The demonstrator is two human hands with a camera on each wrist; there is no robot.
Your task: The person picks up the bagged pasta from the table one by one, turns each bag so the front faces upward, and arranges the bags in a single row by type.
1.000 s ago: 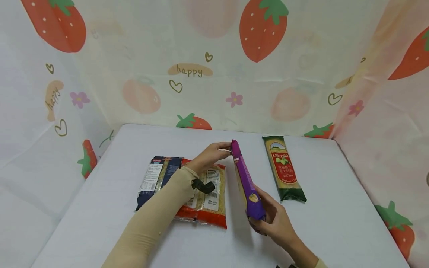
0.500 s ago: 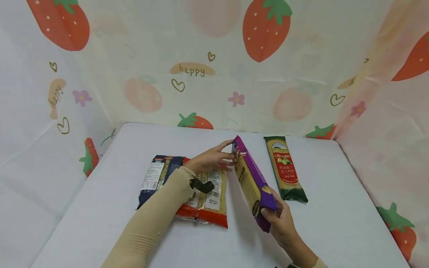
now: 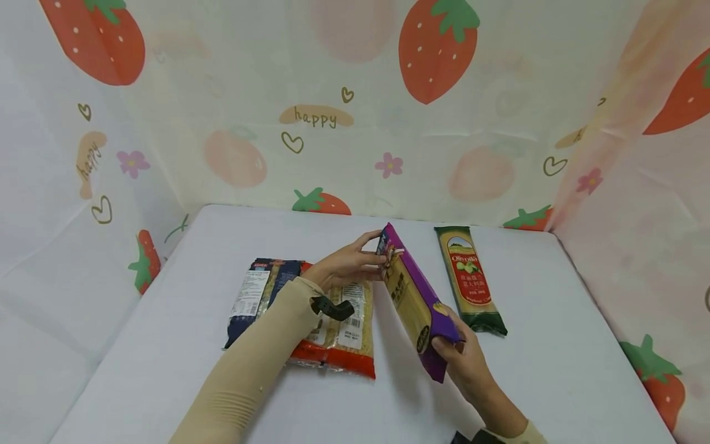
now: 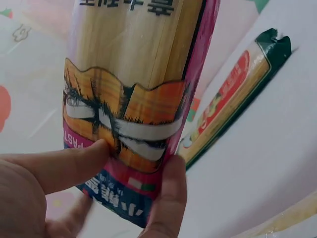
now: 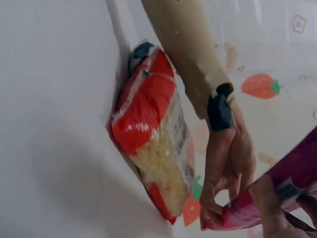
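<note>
A purple pack of spaghetti [image 3: 407, 290] is tilted above the table between both hands, its clear front facing left. At its far end, the left hand [image 3: 348, 264] pinches it. In the left wrist view, the thumb lies across the front of the spaghetti pack [image 4: 129, 54] and a finger is at its side. The right hand [image 3: 468, 364] grips the near end, thumb on the front face. The right wrist view shows the purple side of the pack [image 5: 292, 163] in the right fingers, with the left hand [image 5: 230, 158] at the other end.
A red pack of pasta [image 3: 346, 357] and a dark blue pack [image 3: 244, 311] lie side by side at left, partly hidden by the left arm. A green-ended spaghetti pack [image 3: 471, 277] lies at right. Strawberry-print cloth [image 3: 355, 148] walls surround the white table [image 3: 549, 345].
The spaghetti pack has turned from its narrow purple side to show its front, and its near end has moved right with the right hand. The other packs have stayed put.
</note>
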